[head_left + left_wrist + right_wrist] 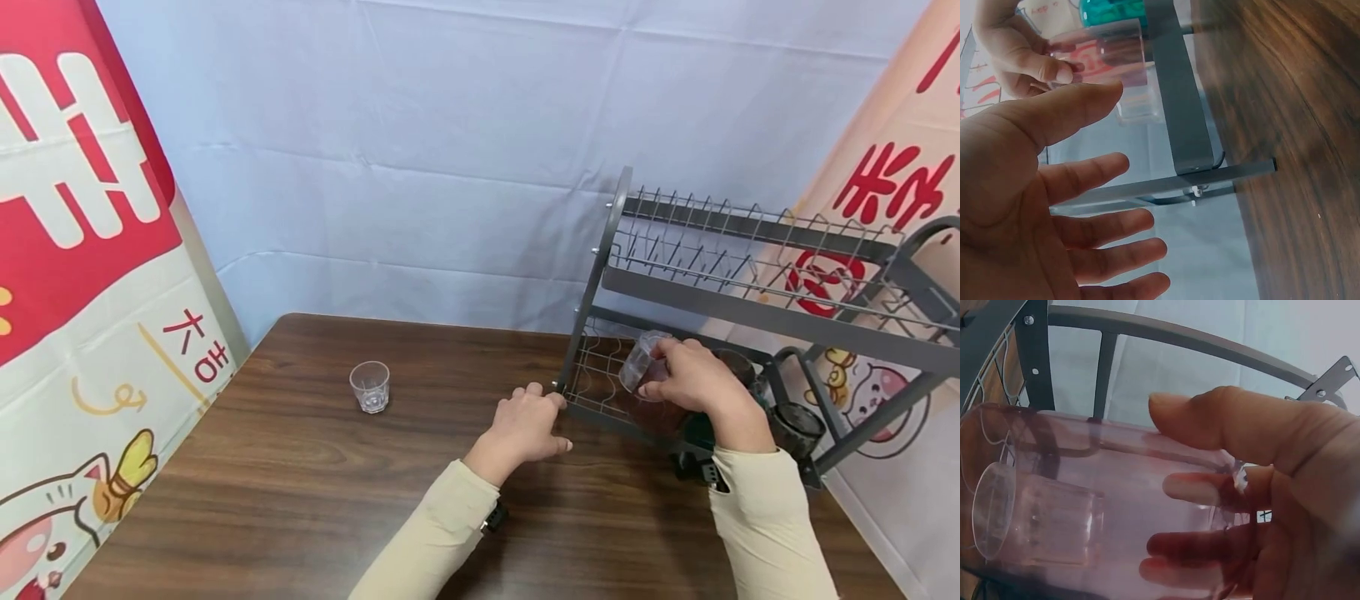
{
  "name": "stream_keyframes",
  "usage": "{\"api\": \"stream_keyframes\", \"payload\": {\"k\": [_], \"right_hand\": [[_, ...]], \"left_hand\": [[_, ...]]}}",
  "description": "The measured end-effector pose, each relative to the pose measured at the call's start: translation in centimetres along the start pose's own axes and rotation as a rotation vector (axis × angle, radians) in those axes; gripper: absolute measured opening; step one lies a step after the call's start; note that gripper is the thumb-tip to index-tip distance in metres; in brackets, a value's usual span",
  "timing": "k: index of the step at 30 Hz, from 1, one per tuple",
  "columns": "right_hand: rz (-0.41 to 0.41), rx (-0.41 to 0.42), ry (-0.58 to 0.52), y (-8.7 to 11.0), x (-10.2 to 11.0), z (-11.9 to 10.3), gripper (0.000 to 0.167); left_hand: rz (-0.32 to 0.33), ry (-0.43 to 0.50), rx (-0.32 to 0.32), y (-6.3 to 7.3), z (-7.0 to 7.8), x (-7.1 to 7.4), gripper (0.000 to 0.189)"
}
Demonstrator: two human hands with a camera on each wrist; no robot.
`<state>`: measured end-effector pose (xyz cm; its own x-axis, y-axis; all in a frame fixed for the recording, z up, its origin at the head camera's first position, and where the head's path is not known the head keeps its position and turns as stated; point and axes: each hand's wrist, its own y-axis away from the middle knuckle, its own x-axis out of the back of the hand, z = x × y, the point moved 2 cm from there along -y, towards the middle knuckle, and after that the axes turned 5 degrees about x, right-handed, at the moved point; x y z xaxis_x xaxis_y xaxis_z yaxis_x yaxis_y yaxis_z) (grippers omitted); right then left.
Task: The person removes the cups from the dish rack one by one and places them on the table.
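My right hand [693, 379] reaches into the lower tier of a grey dish rack [712, 296]. In the right wrist view it grips a pinkish see-through cup [1129, 456], thumb on the near side and fingers showing through from behind. A smaller clear glass [637, 362] stands by the fingertips; in the right wrist view it shows only through the pinkish cup. My left hand [521, 425] is by the rack's front left corner, fingers spread and nothing in the palm [1010, 206]. Whether its fingertips touch the frame I cannot tell.
Another clear glass [370, 386] stands on the wooden table [300, 500], left of the hands. Teal [699, 429] and dark cups [795, 429] sit at the rack's right, partly hidden by my right arm. The wire upper tier [697, 250] overhangs the right hand's work.
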<state>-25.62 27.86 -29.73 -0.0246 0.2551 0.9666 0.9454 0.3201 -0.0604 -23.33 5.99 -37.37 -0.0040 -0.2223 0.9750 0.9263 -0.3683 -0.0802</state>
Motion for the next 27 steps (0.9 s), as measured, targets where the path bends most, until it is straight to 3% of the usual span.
{"api": "stream_keyframes", "payload": {"k": [5, 10, 15, 27], "right_hand": [[0.074, 0.036, -0.009, 1.0, -0.2, -0.1, 0.050], [0.163, 0.065, -0.020, 2.0, -0.6, -0.5, 0.055], [0.203, 0.081, -0.027, 2.4, -1.2, -1.1, 0.056], [0.293, 0.134, -0.050, 3.0, -2.6, -1.7, 0.051]], "left_hand": [[0.006, 0.056, -0.021, 0.9, -0.3, 0.1, 0.053], [0.060, 0.182, -0.036, 1.4, -1.0, 0.0, 0.050], [0.079, 0.315, -0.059, 1.5, -1.7, -0.5, 0.050], [0.177, 0.527, -0.117, 2.0, -3.7, -1.4, 0.051]]}}
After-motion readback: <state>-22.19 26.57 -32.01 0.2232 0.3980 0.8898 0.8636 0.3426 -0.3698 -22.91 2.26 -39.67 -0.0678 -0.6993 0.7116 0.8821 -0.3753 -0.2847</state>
